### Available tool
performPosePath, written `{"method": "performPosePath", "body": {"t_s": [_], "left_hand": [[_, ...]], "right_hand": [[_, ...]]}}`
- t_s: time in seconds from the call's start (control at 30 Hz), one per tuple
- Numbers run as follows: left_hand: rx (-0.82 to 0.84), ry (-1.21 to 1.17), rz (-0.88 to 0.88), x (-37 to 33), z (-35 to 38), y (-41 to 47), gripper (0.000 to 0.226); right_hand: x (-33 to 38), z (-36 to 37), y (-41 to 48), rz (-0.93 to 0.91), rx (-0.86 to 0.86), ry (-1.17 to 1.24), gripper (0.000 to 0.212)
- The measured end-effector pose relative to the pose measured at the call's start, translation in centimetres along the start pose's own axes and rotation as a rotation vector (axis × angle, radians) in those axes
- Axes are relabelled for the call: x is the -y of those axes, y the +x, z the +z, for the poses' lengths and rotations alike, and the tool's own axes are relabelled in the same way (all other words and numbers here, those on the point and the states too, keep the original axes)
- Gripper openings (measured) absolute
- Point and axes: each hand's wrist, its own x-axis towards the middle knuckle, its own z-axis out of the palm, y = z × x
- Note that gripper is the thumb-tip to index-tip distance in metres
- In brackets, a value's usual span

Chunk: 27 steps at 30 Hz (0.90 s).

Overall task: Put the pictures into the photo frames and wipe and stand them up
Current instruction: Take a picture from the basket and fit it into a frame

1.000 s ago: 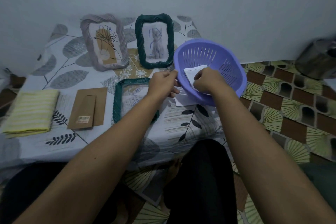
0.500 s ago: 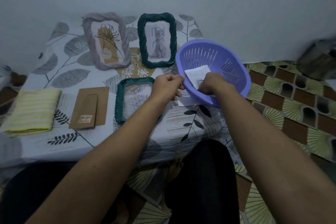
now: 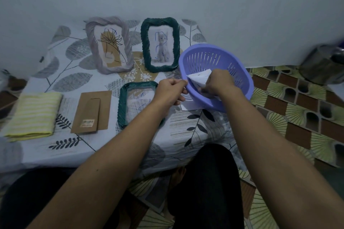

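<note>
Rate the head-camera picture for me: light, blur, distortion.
Head view: dim, bluish, even light, no glare; the standing cat frame reads sharp; slight motion blur on the right hand gripping the paper in the purple basket, whose rim the left hand holds; the metal pot at the right edge is smeared; wide-angle stretch toward the corners.

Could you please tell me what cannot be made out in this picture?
Head view:
- Picture in the purple basket: mostly covered by the right hand; drawing unreadable.
- Paper under the basket: hidden by it.
- Metal pot, right edge: blurred, cut off.
- Label on the brown backing board: too small to read.
</note>
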Motion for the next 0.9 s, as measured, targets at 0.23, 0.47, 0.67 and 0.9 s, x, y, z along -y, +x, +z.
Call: {"method": "performPosePath", "body": {"t_s": [0.23, 0.47, 0.67, 0.9], "left_hand": [[-0.001, 0.027, -0.012, -1.2, -3.1, -0.9, 0.021], [-0.029, -0.007, 0.066, -1.3, -8.8, -1.9, 0.016], [-0.055, 0.019, 0.033, 0.8, -12.8, -3.4, 0.015], [-0.049, -0.076, -0.111, 2.8, -14.4, -5.2, 0.018]], "right_hand": [[3.4, -1.4, -3.2, -0.066, -0.286, -0.057, 0.030], [7.3, -1.1, -7.2, -0.262, -0.446, 0.048, 0.014], [10.6, 0.9, -9.3, -0.389, -0.487, 0.238, 0.015], [14.1, 4.2, -10.2, -0.279, -0.268, 0.792, 0.022]]}}
